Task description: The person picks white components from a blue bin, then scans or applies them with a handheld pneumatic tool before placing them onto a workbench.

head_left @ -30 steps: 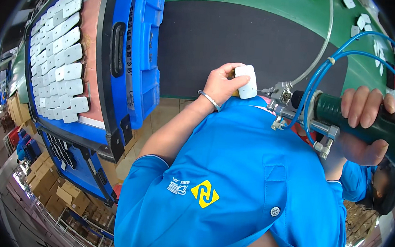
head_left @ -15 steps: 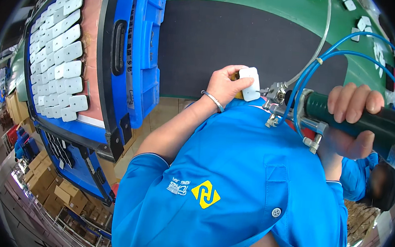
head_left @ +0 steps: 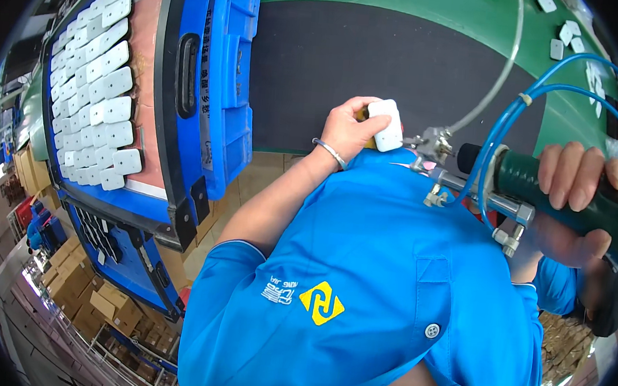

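The blue shirt point(head_left: 363, 248) is closest, on the near side of the black mat point(head_left: 356, 59). Beyond the mat's near right corner, the right hand point(head_left: 575, 178) is wrapped around a dark green tube point(head_left: 524, 177), its fingers closed over it. A metal nozzle point(head_left: 433, 142) extends from the tube toward the mat's near edge, with blue hoses point(head_left: 488, 153) looping beside it. The left hand point(head_left: 352, 127) pinches a white plate point(head_left: 387, 123) over the mat's near edge, thumb across its face; the nozzle's tip points at the plate's side, but whether they touch I cannot tell. Left of the mat stands a blue bin point(head_left: 227, 85), then a black-edged blue case point(head_left: 163, 87) with overlapping rows of white plates point(head_left: 99, 97). More white pieces point(head_left: 569, 36) lie past the mat's far right corner on the green bench point(head_left: 447, 4). Cardboard boxes point(head_left: 66, 275) are farthest, well left of the mat.
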A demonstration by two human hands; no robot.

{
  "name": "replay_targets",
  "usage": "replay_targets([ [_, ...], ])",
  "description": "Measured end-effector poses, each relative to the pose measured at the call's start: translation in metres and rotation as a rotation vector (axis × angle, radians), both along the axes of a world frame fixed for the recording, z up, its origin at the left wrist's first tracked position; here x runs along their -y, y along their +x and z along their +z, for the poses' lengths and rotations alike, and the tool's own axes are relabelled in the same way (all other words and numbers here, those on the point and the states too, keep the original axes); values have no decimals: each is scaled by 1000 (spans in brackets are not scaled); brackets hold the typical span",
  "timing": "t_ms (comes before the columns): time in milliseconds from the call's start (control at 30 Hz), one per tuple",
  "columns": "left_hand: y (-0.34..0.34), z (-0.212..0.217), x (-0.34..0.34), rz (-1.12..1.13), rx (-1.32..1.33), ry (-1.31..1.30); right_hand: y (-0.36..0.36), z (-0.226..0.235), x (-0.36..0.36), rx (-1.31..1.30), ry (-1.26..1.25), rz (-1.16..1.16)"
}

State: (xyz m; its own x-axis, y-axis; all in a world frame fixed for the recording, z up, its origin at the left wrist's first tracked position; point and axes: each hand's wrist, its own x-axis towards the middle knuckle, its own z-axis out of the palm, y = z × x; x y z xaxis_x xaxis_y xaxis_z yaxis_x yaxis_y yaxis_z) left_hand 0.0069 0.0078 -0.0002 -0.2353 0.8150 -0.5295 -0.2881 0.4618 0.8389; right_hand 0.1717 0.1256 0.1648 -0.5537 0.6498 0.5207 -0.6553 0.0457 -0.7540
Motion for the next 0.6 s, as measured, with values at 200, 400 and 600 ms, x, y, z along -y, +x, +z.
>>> replay_targets([
  [200,3,8,0,5,1,-37,-7,-8,0,35,-5,66],
  [400,4,8,1,-19,6,-35,-8,-9,1,62,48,62],
  [600,5,9,0,-19,-10,-42,-9,-12,0,59,38,74],
])
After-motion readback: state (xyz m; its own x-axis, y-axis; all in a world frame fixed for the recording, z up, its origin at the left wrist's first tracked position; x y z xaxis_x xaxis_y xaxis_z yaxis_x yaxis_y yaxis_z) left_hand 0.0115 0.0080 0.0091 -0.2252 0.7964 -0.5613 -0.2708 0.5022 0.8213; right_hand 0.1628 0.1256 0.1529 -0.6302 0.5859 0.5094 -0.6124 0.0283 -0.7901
